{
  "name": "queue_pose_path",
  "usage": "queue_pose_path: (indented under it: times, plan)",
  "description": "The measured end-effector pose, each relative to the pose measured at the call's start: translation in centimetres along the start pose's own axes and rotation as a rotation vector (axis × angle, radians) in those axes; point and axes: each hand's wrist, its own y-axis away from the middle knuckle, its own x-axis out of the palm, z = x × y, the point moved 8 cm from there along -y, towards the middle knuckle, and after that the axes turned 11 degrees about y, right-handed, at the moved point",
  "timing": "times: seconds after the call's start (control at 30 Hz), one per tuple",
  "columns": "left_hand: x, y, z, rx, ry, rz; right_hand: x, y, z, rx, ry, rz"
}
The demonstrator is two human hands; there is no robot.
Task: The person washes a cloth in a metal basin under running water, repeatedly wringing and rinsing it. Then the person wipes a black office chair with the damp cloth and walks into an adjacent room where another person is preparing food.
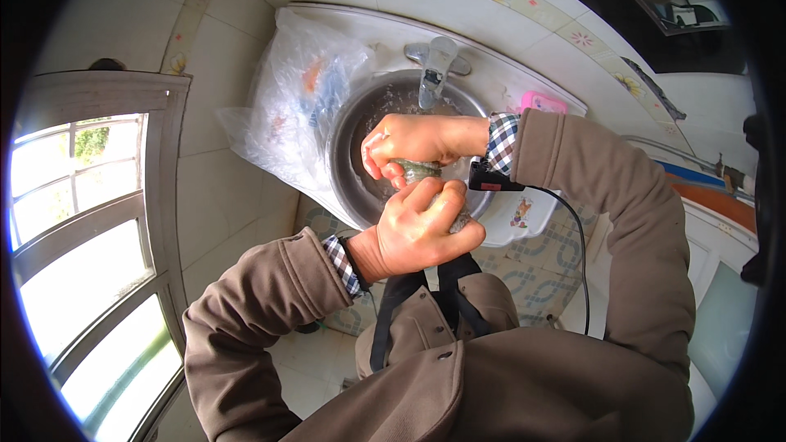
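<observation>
My right hand (411, 138) grips one end of a wet, greenish-grey cloth (419, 170), which looks bunched or twisted. Just below it, my left hand (424, 224) is closed around the other end, with a bit of grey cloth showing past the fingers. Both hands are over a round metal basin (339, 162) set in a white washbasin (522, 221). Murky, bubbly water shows inside the metal basin, partly hidden by my hands. The faucet (437, 67) rises behind them, its spout over the basin's far rim.
A clear plastic bag (295, 98) with coloured print covers the washbasin's left side. At the back right sits a pink soap box (543, 102). A black device (494, 177) at my right wrist trails a cable (583, 258). A framed window (92, 196) stands at left.
</observation>
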Motion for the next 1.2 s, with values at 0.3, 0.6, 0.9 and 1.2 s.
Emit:
queue_pose_path:
  times: [0.3, 0.6, 0.9, 1.2]
  plan:
    - [1.4, 0.7, -1.1, 0.110, -0.004, 0.026, 0.8, 0.2, 2.0, -0.037, 0.284, 0.021]
    - [3.0, 2.2, -1.2, 0.154, -0.016, 0.165, 1.3, -0.9, 1.3, 0.003, 0.554, -0.019]
    - [-1.5, 5.2, 6.6, -0.524, 0.210, -0.271, -2.3, 0.4, -6.0, 0.167, -0.345, -0.288]
    - [-1.5, 15.8, 15.1, -1.449, 1.022, -1.138, -3.6, 8.5, -0.7, -0.284, -0.183, -0.731]
